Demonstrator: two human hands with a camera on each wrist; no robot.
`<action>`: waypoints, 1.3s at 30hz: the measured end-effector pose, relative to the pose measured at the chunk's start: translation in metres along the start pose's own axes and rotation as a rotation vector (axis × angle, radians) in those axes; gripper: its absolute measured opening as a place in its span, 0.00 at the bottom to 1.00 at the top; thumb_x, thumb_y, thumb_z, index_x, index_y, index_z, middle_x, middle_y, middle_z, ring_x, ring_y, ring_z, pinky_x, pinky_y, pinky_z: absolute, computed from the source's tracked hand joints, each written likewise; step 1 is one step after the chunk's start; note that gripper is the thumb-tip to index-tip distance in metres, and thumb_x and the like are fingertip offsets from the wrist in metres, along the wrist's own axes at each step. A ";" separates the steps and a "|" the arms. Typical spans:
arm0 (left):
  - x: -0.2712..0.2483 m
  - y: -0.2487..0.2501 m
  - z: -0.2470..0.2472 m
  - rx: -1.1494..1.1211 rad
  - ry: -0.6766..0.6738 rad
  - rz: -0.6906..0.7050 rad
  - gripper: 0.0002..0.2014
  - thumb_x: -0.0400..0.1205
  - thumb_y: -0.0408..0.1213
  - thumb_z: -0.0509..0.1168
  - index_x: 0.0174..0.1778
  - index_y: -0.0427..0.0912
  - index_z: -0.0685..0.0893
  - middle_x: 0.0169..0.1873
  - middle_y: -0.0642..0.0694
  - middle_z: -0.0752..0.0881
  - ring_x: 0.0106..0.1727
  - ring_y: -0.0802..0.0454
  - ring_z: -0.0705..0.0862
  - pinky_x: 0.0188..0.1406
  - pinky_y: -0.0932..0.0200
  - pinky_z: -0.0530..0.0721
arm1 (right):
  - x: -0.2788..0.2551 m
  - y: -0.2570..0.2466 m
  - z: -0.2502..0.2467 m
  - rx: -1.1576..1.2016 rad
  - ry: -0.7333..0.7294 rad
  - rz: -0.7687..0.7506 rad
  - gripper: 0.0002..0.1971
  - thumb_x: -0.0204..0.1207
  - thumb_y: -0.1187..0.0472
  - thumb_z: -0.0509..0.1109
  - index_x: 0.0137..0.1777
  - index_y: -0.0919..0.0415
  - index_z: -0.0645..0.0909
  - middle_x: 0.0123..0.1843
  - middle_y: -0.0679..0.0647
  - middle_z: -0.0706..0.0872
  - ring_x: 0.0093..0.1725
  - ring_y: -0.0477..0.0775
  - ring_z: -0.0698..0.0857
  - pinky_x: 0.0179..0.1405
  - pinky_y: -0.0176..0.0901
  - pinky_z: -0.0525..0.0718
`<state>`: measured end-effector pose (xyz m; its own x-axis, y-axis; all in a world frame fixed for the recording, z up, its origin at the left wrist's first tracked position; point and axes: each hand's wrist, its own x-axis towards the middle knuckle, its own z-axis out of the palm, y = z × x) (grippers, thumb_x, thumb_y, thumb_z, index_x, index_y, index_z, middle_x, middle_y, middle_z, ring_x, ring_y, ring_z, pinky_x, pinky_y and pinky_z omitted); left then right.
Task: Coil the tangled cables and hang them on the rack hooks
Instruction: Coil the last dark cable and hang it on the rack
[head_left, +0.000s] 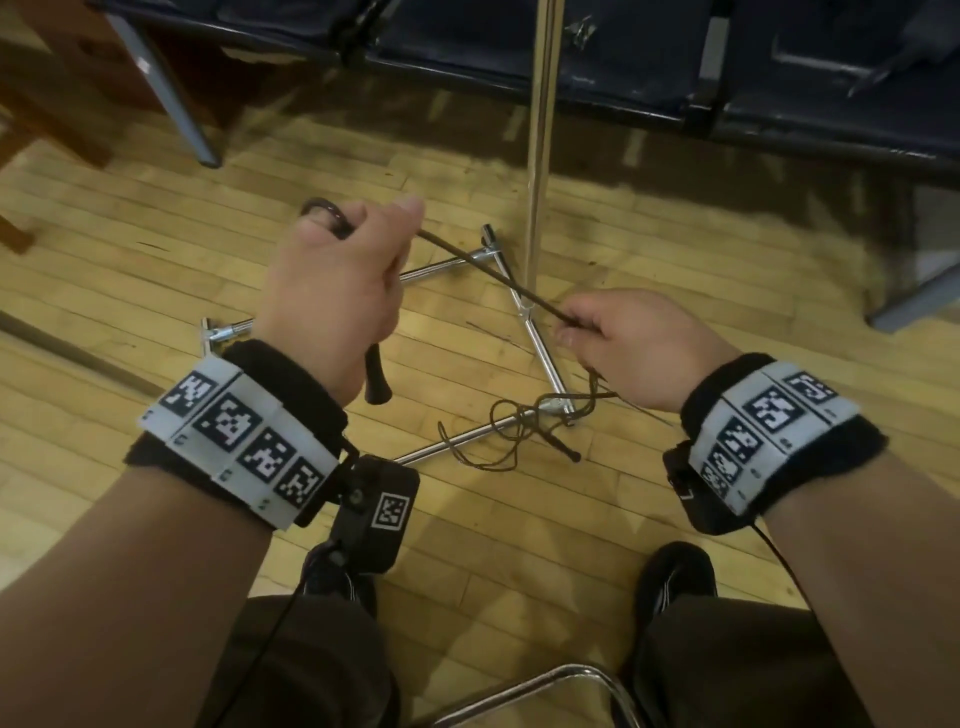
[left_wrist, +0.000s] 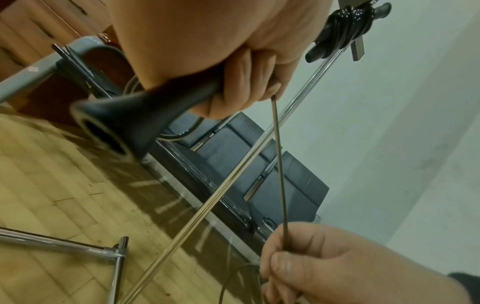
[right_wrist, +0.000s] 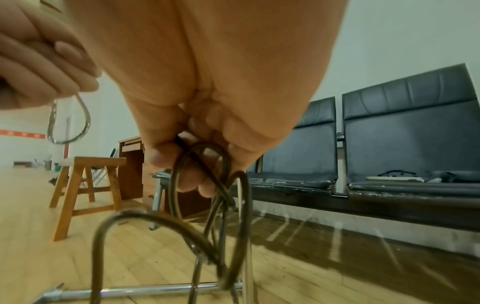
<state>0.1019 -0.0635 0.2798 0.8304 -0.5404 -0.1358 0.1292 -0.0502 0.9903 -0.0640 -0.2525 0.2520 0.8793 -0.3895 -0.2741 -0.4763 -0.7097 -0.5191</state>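
Note:
A thin dark cable (head_left: 493, 275) runs taut between my two hands above the wooden floor. My left hand (head_left: 337, 280) grips the cable's black flared handle (left_wrist: 124, 115) together with a small loop (right_wrist: 70, 123) that sticks out past the fingers. To the right and lower, my right hand (head_left: 634, 348) pinches the cable (left_wrist: 279, 164), and tangled loops (right_wrist: 202, 195) hang below its fingers. The tangle (head_left: 519, 426) trails onto the floor over the rack's chrome base (head_left: 540, 343), ending in a second handle (head_left: 566, 452). The rack pole (head_left: 540, 130) rises behind. Another black cable (left_wrist: 348, 26) is wound on a hook near the pole's top.
A row of dark padded bench seats (right_wrist: 405, 133) stands along the wall behind the rack. A wooden stool (right_wrist: 85, 185) and a desk (right_wrist: 132, 164) are at the left. A chrome chair frame (head_left: 571, 675) curves between my legs, with my shoes on the floor.

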 end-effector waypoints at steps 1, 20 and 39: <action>0.000 0.002 -0.002 -0.048 -0.001 0.013 0.18 0.84 0.48 0.74 0.29 0.52 0.81 0.25 0.55 0.74 0.21 0.56 0.69 0.18 0.64 0.70 | 0.002 0.003 0.002 -0.039 -0.011 0.029 0.08 0.89 0.52 0.62 0.51 0.42 0.83 0.41 0.42 0.85 0.39 0.40 0.82 0.32 0.39 0.74; -0.025 -0.014 0.020 0.687 -0.515 0.066 0.19 0.93 0.46 0.65 0.76 0.73 0.81 0.47 0.72 0.91 0.24 0.66 0.80 0.22 0.69 0.79 | 0.003 -0.038 0.009 -0.165 -0.127 -0.076 0.12 0.86 0.43 0.65 0.49 0.45 0.86 0.40 0.45 0.86 0.39 0.46 0.84 0.38 0.46 0.85; 0.000 -0.029 0.009 0.778 -0.467 -0.044 0.11 0.90 0.49 0.67 0.44 0.59 0.90 0.23 0.62 0.81 0.24 0.62 0.78 0.21 0.69 0.74 | -0.011 -0.018 -0.005 0.242 0.000 -0.111 0.07 0.83 0.43 0.66 0.49 0.42 0.82 0.44 0.35 0.89 0.38 0.35 0.89 0.28 0.29 0.83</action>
<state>0.0932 -0.0695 0.2511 0.5074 -0.8014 -0.3167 -0.3877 -0.5405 0.7467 -0.0654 -0.2383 0.2686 0.9261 -0.3171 -0.2046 -0.3611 -0.5869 -0.7247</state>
